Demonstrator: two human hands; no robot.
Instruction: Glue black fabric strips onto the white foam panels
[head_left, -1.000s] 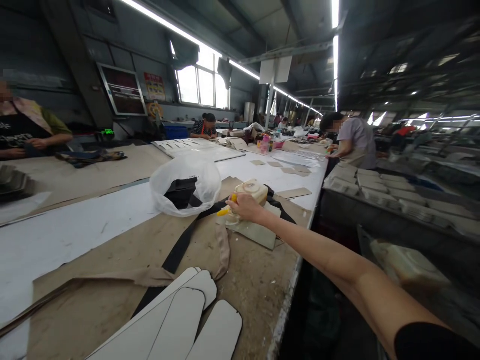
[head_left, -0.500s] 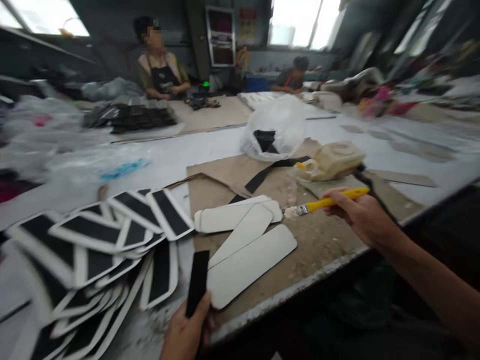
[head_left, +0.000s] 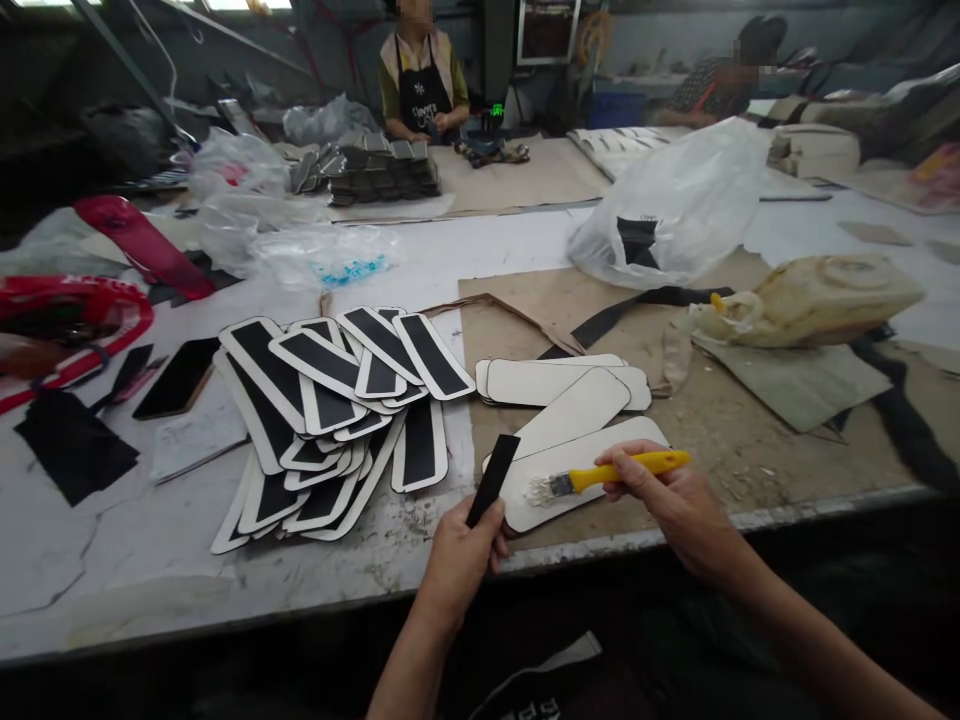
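Note:
My right hand (head_left: 664, 490) is closed round the yellow handle of a brush (head_left: 589, 478). Its bristles, coated with something whitish, are over the lower-left part of the nearest white rounded panel (head_left: 555, 508). Between thumb and fingers my left hand (head_left: 465, 545) holds a black strip (head_left: 495, 480), tilted up at the left end of that panel. Further white panels (head_left: 551, 382) lie overlapping just behind it on brown board (head_left: 735, 440). Left of my left hand is a pile of white-edged panels with black centres (head_left: 330, 410).
A yellowish plastic container (head_left: 840, 295) lies on its side at the right, near a clear plastic bag (head_left: 675, 210). A phone (head_left: 176, 378) and black scraps (head_left: 75, 445) are at the left. Two people (head_left: 424, 80) are across the table.
The view has swung left. My right hand has brought the brush from beside the far panels leftward and nearer, over the nearest panel. My left hand still holds the black strip.

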